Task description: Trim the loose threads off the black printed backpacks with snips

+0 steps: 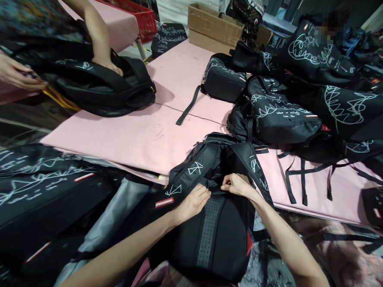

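In front of me lies a black backpack (228, 232) with its back panel up, its top end resting on the table edge. The two shoulder straps, marked with white line drawings, spread out past my hands. My left hand (192, 200) is closed at the upper left of the back panel, fingers pressed together on the fabric. On the other side of the central mesh strip, my right hand (239, 184) is curled in a pinch at the panel's upper edge. Exactly what the fingertips grip is hidden.
A pink-topped table (127, 135) stretches ahead. Several black backpacks (280, 114) are piled on its right side. At the left, a co-worker's hand (107, 64) reaches into another backpack (117, 89). A cardboard box (214, 30) stands behind, and more backpacks (44, 212) lie at lower left.
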The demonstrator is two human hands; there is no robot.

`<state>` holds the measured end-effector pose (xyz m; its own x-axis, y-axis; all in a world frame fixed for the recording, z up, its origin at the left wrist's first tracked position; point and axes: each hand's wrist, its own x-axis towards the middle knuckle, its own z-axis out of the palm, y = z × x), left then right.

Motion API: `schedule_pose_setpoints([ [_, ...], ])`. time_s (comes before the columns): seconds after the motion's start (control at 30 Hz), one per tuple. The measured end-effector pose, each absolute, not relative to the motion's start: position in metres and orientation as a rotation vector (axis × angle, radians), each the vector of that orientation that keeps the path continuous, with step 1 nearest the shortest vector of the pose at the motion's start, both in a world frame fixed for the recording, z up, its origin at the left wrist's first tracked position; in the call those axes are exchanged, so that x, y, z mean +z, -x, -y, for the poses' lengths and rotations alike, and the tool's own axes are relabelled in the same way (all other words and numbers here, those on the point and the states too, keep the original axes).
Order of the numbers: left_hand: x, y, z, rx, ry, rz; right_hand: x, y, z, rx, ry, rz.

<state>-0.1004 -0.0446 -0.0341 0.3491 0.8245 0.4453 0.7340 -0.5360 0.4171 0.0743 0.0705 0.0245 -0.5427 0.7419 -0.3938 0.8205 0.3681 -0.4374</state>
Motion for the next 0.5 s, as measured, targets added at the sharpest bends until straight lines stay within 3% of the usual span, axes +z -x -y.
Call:
schedule_pose_setpoints([
  [0.27, -0.033, 0.1, 0.044, 0.93, -2.449, -1.442, 0.014, -0.069, -0.067, -1.033, -1.453, -2.513],
  [0.5, -0.034, 0.104, 0.045, 0.868, -2.434, -1.482, 0.015, -0.066, -0.075, -1.286, -1.776, -2.479],
])
